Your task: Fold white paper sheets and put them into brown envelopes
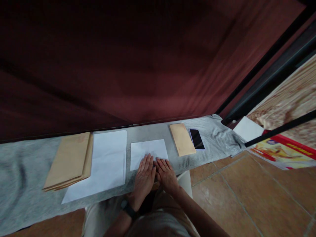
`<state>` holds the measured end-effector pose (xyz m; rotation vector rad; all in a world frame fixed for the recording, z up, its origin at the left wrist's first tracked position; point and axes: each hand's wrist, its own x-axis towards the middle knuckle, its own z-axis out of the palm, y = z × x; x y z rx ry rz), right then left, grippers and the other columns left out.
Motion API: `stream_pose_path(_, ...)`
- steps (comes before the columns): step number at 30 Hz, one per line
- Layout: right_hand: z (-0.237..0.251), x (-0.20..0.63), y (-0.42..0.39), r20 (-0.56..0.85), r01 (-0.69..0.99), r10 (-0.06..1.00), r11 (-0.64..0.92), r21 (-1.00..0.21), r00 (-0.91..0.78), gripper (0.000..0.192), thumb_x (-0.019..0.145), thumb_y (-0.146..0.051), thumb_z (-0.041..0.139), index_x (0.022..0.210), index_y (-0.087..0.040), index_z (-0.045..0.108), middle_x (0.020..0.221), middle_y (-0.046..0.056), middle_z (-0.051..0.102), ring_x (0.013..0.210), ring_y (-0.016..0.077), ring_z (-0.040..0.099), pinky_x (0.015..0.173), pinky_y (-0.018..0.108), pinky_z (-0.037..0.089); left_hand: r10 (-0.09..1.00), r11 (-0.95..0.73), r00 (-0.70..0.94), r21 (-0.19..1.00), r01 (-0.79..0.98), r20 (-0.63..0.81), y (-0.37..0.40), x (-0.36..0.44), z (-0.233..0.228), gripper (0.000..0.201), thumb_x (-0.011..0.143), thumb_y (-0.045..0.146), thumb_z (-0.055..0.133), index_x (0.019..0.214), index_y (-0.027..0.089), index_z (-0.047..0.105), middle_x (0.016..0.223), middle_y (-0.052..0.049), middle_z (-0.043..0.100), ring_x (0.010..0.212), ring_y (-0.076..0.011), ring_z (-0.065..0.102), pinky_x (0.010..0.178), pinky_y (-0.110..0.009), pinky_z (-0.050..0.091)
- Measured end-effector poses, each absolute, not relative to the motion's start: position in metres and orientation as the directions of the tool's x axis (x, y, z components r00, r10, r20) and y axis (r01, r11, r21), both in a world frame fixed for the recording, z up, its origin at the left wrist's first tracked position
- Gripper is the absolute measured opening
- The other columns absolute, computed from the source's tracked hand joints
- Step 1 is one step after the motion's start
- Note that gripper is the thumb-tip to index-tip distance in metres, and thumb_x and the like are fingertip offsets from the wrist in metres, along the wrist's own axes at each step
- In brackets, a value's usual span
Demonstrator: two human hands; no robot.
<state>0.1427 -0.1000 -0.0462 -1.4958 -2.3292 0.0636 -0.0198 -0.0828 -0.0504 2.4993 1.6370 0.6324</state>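
Both hands are laid flat, side by side, on the near edge of a folded white sheet [148, 152] at the middle of the grey cloth [22, 177]. The left hand [144, 179] is spread open, palm down, fingers straight and pressed onto the paper; nothing is gripped. A dark watch [128, 208] is worn on its wrist. The right hand [166, 174] is likewise opened out, palm down, its fingertips set on the sheet just beside the left hand's, the two touching at the thumbs' side. No object is pinched or held by either; the paper is only pressed down.

To the left of the sheet, a stack of white paper [103, 164] is seen, and farther left a pile of brown envelopes [69, 159] overlapping its edge. To the right, a single brown envelope [182, 139] is laid, with a dark phone [197, 139] just beside it. A dark red curtain [123, 65] is hung behind the cloth.
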Motion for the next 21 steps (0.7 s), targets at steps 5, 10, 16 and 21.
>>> stream_pose_path(5,-0.047,0.146,-0.104,0.287,0.875,0.889,0.427,-0.230,-0.358,0.049,0.105,-0.035,0.047,0.151,-0.017,0.047,0.155,0.010,0.048,0.142,0.0241,0.046,0.121,0.045,0.032,0.904,-0.406,0.340,0.273,0.872,0.259,-0.045,-0.016,-0.056,0.059,0.102,0.036,0.032,0.155,0.010,0.036,0.161,-0.015,0.040,0.153,-0.0257,0.028,0.123,-0.050,0.031)
stream_pose_path(10,-0.045,0.149,-0.104,0.269,0.881,0.895,0.417,-0.224,-0.356,0.051,0.105,-0.036,0.046,0.153,-0.019,0.044,0.157,0.009,0.046,0.143,0.0242,0.045,0.121,0.045,0.031,0.922,-0.351,0.293,0.229,0.908,0.253,-0.017,-0.023,-0.052,0.060,0.102,0.041,0.031,0.152,0.008,0.041,0.160,-0.017,0.039,0.153,-0.0278,0.029,0.124,-0.050,0.027)
stream_pose_path(16,-0.045,0.150,-0.106,0.278,0.877,0.893,0.420,-0.235,-0.353,0.051,0.105,-0.034,0.045,0.154,-0.020,0.041,0.159,0.008,0.043,0.145,0.0233,0.042,0.121,0.045,0.032,0.951,-0.229,0.175,0.202,0.952,0.257,0.001,-0.037,-0.048,0.061,0.102,0.041,0.027,0.152,0.007,0.041,0.159,-0.017,0.041,0.152,-0.0274,0.031,0.124,-0.050,0.025)
stream_pose_path(21,-0.045,0.150,-0.105,0.297,0.881,0.901,0.394,-0.262,-0.315,0.049,0.105,-0.031,0.046,0.152,-0.018,0.045,0.156,0.009,0.046,0.143,0.0220,0.044,0.120,0.042,0.034,0.955,-0.159,0.098,0.205,0.966,0.280,0.002,-0.045,-0.053,0.063,0.102,0.040,0.026,0.152,0.004,0.039,0.159,-0.020,0.040,0.153,-0.0289,0.028,0.123,-0.051,0.025)
